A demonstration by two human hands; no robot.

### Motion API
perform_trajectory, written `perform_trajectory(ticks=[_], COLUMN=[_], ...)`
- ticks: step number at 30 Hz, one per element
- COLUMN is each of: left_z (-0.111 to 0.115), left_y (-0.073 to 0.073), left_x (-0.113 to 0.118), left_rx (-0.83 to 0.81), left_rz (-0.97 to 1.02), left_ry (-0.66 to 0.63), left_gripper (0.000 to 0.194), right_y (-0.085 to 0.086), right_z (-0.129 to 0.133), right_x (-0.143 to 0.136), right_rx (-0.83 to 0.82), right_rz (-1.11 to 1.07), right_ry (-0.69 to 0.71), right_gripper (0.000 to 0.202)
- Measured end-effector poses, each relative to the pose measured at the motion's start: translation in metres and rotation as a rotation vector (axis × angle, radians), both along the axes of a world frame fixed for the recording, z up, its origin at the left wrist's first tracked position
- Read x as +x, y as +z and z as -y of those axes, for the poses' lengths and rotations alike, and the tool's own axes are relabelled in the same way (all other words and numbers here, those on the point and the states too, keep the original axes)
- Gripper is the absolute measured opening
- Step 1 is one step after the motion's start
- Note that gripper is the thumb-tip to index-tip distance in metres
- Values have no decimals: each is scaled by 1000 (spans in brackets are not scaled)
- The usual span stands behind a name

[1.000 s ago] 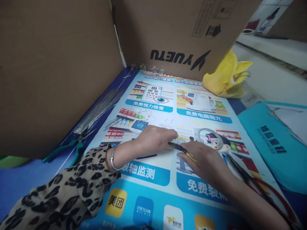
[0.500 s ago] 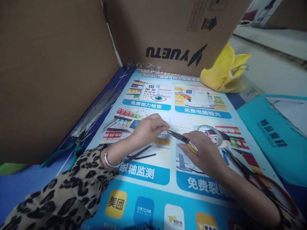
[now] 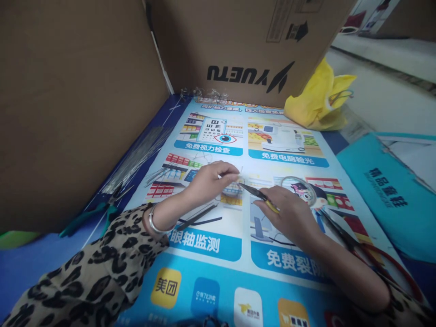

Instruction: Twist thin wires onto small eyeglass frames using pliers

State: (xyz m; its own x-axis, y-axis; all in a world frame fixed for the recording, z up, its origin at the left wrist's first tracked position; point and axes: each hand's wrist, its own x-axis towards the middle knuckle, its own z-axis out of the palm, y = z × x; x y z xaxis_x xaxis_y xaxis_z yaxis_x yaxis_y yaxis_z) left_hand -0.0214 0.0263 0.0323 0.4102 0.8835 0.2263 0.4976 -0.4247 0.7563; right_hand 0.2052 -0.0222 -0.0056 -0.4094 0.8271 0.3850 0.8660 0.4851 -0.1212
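Note:
My left hand (image 3: 209,182) is closed in a pinch over the middle of the printed poster (image 3: 245,268). A thin wire (image 3: 241,171) shows faintly at its fingertips; its full shape is too fine to make out. My right hand (image 3: 289,210) grips long-nose pliers (image 3: 252,190) with yellow handles. Their dark jaws point left and meet the spot just beside my left fingertips. Whether the jaws clamp the wire is too small to tell. Beneath my left wrist lies a dark slim tool (image 3: 199,216), partly covered.
Scissors (image 3: 352,245) with red handles lie under my right forearm. At left are a bundle of wires (image 3: 136,159) and green-handled pliers (image 3: 108,210). Cardboard walls (image 3: 238,41) rise behind and left. A yellow bag (image 3: 311,106) and a turquoise box (image 3: 381,190) sit right.
The pliers' tip has dropped slightly and turned a little away from my left fingertips. My left fingers have shifted slightly, still pinched. Everything else stays in place.

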Motion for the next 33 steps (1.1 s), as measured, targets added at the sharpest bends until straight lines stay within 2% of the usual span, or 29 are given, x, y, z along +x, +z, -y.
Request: perform_trajectory(ticks=[3, 5, 7, 10, 16, 21, 27, 33], left_z=[-4, -6, -9, -12, -12, -12, -10, -8], left_y=[-8, -14, -20, -26, -28, -26, -22, -21], left_x=[-3, -4, -4, 0, 7, 5, 2, 3], left_rx=[103, 122, 109, 88, 37, 12, -140, -96], left_rz=[-286, -461, -559, -600, -562, -380, -240, -179], left_ry=[166, 233, 239, 223, 180, 119, 72, 29], left_gripper=[15, 19, 24, 22, 14, 15, 22, 21], right_y=[0, 0, -1, -1, -2, -3, -4, -7], right_z=[-3, -4, -6, -7, -8, -6, -4, -4], right_x=[1, 0, 0, -1, -2, -2, -2, -1], right_rx=[34, 56, 66, 62, 40, 56, 78, 82], right_rz=[38, 73, 103, 122, 130, 102, 81, 60], right_ry=[-55, -73, -90, -104, -118, -119, -112, -106], right_gripper=[31, 31, 30, 28, 30, 30, 26, 28])
